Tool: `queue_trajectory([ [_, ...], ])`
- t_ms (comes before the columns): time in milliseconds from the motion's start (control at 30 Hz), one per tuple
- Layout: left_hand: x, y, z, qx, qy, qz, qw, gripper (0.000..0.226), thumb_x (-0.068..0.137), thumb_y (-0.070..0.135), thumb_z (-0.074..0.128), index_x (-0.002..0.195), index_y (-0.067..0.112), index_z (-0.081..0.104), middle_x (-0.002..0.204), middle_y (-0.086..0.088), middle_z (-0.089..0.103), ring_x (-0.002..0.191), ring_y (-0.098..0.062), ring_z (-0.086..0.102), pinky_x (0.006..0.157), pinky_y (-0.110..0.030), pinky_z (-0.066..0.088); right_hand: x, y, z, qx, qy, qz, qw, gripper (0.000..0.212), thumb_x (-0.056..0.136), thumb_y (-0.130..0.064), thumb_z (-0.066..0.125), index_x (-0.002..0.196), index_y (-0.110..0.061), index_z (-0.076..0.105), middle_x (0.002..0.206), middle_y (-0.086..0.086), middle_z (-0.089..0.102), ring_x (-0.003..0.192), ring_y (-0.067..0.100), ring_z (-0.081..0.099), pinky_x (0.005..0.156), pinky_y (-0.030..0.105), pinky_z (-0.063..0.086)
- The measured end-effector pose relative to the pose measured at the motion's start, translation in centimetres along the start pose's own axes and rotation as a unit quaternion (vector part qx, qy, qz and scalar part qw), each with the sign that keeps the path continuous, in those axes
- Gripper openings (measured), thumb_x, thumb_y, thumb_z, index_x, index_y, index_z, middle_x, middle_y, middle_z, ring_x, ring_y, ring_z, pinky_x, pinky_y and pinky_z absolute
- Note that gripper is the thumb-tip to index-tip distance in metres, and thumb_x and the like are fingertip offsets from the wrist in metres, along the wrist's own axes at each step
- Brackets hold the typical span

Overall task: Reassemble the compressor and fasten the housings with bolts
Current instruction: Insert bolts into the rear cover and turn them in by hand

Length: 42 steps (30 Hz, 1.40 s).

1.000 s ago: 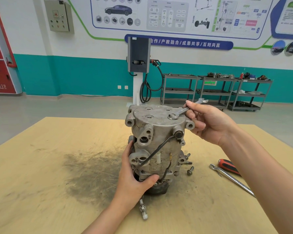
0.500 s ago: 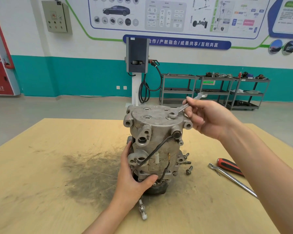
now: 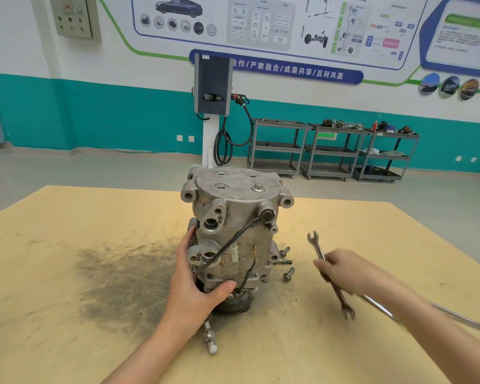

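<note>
A grey metal compressor (image 3: 239, 217) stands upright on the wooden table (image 3: 67, 273). One bolt (image 3: 258, 187) sits in its top face, and the other top holes show no bolt heads. My left hand (image 3: 197, 284) grips the lower housing from the left, thumb across the front. My right hand (image 3: 347, 270) holds an open-ended wrench (image 3: 317, 249) low over the table, to the right of the compressor and apart from it. Three loose bolts (image 3: 288, 274) lie by the compressor's right base.
A long metal tool (image 3: 455, 318) lies on the table under my right forearm. A white wire connector (image 3: 211, 339) trails in front of the compressor. A dark stain (image 3: 122, 278) marks the table at left. A charging post and grey shelf carts stand beyond.
My right hand has taken the wrench off the top bolt and swung it down to the right, over the table. My left hand has kept its hold on the compressor.
</note>
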<state>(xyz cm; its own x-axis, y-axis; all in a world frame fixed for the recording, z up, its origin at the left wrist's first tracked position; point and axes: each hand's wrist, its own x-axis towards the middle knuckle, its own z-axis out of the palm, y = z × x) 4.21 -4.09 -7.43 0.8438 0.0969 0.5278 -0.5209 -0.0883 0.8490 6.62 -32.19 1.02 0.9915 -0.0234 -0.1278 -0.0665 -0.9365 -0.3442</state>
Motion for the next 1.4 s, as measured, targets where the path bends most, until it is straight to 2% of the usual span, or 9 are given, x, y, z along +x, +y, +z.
queue_trajectory([
  [167, 0.1, 0.1, 0.1, -0.002, -0.001, -0.001, 1.0, 0.1, 0.057, 0.05, 0.08, 0.141, 0.044, 0.027, 0.125, 0.037, 0.053, 0.12, 0.011, 0.051, 0.09, -0.001, 0.04, -0.5, 1.4, 4.4, -0.23, 0.089, -0.014, 0.969, 0.041, 0.099, -0.054, 0.033, 0.087, -0.024, 0.059, 0.08, -0.006, 0.054, 0.082, 0.021, 0.063, 0.06, 0.03, 0.038],
  [367, 0.1, 0.2, 0.1, -0.002, -0.005, -0.002, 1.0, 0.102, 0.056, 0.051, 0.08, 0.142, 0.045, 0.025, 0.125, 0.04, 0.052, 0.119, 0.014, 0.05, 0.089, 0.0, 0.039, -0.3, 2.3, 5.4, -0.313, 0.156, -0.043, 0.936, 0.044, 0.101, -0.055, 0.026, 0.105, -0.027, 0.06, 0.1, -0.008, 0.066, 0.092, 0.016, 0.067, 0.059, 0.029, 0.035],
  [567, 0.0, 0.2, 0.0, 0.005, -0.008, 0.001, 1.0, 0.107, 0.057, 0.05, 0.078, 0.147, 0.031, 0.025, 0.124, 0.048, 0.045, 0.119, 0.02, 0.045, 0.089, 0.003, 0.035, -0.3, 2.6, 5.6, -0.317, 0.172, -0.043, 0.932, 0.047, 0.1, -0.06, 0.021, 0.1, -0.029, 0.056, 0.093, -0.009, 0.065, 0.087, 0.014, 0.067, 0.054, 0.029, 0.033],
  [767, 0.0, 0.6, 0.0, 0.01, -0.002, -0.005, 1.0, 0.112, 0.052, 0.069, 0.081, 0.145, 0.037, 0.025, 0.125, 0.049, 0.043, 0.12, 0.021, 0.044, 0.088, 0.004, 0.034, 0.2, 1.1, 4.2, -0.217, 0.157, -0.014, 0.963, 0.038, 0.096, -0.058, 0.041, 0.083, -0.025, 0.053, 0.076, -0.01, 0.055, 0.079, 0.016, 0.063, 0.057, 0.028, 0.042],
  [867, 0.0, 0.3, 0.0, 0.009, 0.002, 0.0, 1.0, 0.104, 0.056, 0.055, 0.08, 0.144, 0.041, 0.025, 0.128, 0.049, 0.042, 0.122, 0.021, 0.042, 0.089, 0.004, 0.034, 0.2, -1.0, 1.2, 0.029, 0.166, -0.054, 0.984, 0.032, 0.096, -0.053, 0.047, 0.085, -0.025, 0.057, 0.064, -0.003, 0.066, 0.062, 0.013, 0.063, 0.059, 0.031, 0.05],
  [967, 0.0, 0.0, -0.1, 0.005, -0.001, -0.006, 1.0, 0.105, 0.056, 0.053, 0.08, 0.144, 0.045, 0.023, 0.131, 0.049, 0.039, 0.124, 0.019, 0.041, 0.091, 0.002, 0.035, -0.2, -4.6, -1.4, 0.361, 0.168, -0.16, 0.903, 0.032, 0.094, -0.052, 0.045, 0.109, -0.028, 0.062, 0.097, -0.008, 0.073, 0.086, 0.005, 0.068, 0.065, 0.027, 0.056],
  [1033, 0.0, -0.1, -0.1, -0.002, -0.004, -0.014, 1.0, 0.106, 0.055, 0.053, 0.081, 0.143, 0.048, 0.023, 0.13, 0.047, 0.041, 0.124, 0.018, 0.042, 0.091, 0.001, 0.036, -0.1, -7.0, -2.4, 0.456, 0.112, -0.225, 0.854, 0.044, 0.091, -0.057, 0.038, 0.125, -0.034, 0.054, 0.123, -0.017, 0.063, 0.11, -0.005, 0.059, 0.081, 0.022, 0.054],
  [1233, -0.2, 0.6, -0.2, -0.032, -0.026, -0.018, 0.999, 0.116, 0.054, 0.072, 0.082, 0.148, 0.042, 0.021, 0.137, 0.04, 0.042, 0.13, 0.007, 0.046, 0.099, -0.014, 0.043, 0.6, -10.6, -2.4, 0.482, 0.135, -0.282, 0.818, 0.056, 0.091, -0.055, 0.033, 0.135, -0.026, 0.053, 0.129, -0.016, 0.061, 0.117, -0.007, 0.054, 0.089, 0.008, 0.043],
  [1400, -0.2, 0.8, -1.2, -0.053, -0.028, -0.055, 0.997, 0.111, 0.054, 0.065, 0.087, 0.145, 0.042, 0.027, 0.133, 0.023, 0.057, 0.122, -0.003, 0.058, 0.091, -0.014, 0.049, -0.2, -10.5, -1.9, 0.513, 0.207, -0.271, 0.788, 0.037, 0.1, -0.037, 0.037, 0.126, -0.019, 0.056, 0.115, -0.004, 0.068, 0.109, 0.006, 0.062, 0.091, 0.022, 0.049],
])
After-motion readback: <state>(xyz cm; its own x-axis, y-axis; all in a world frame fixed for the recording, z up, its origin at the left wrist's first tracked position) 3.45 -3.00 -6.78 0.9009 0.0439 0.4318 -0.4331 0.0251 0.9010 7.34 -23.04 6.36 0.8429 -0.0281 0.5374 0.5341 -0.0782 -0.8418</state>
